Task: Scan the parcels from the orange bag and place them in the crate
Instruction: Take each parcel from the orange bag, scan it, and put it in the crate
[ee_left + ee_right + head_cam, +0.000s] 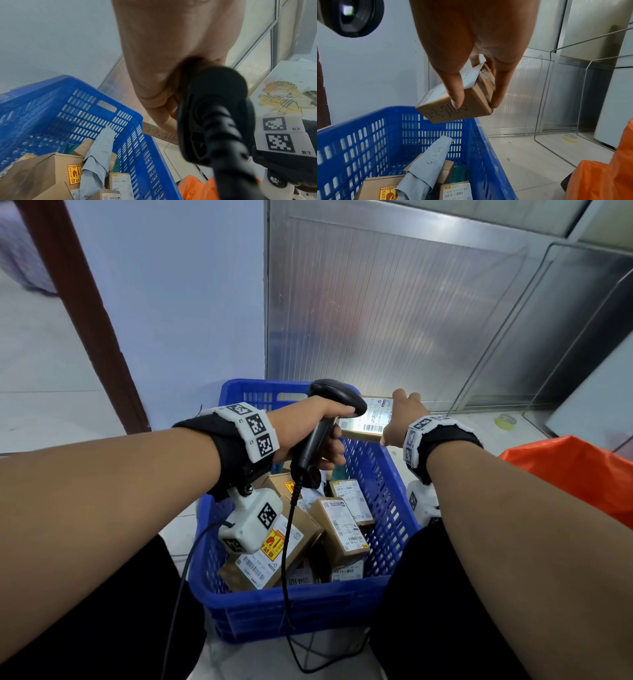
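My right hand [400, 419] grips a small brown cardboard parcel [371, 417] by its ends, above the far right corner of the blue crate [301, 601]. Its white label faces up and is lit by the scanner. The right wrist view shows the same parcel [462, 102] with "2-3-816" handwritten on its side, thumb and fingers curled round it. My left hand [315, 433] grips the handle of a black barcode scanner [325, 422], whose head points at the label. In the left wrist view, the scanner [211, 116] fills the centre. The orange bag [579, 470] lies on my right.
The crate [368, 135] holds several brown label-bearing boxes [339, 529] and a grey mailer [426, 165]. The scanner cable [291, 594] hangs down over the crate's front wall. Behind stand a blue wall, a metal-framed panel [394, 313] and a tape roll [507, 421] on the floor.
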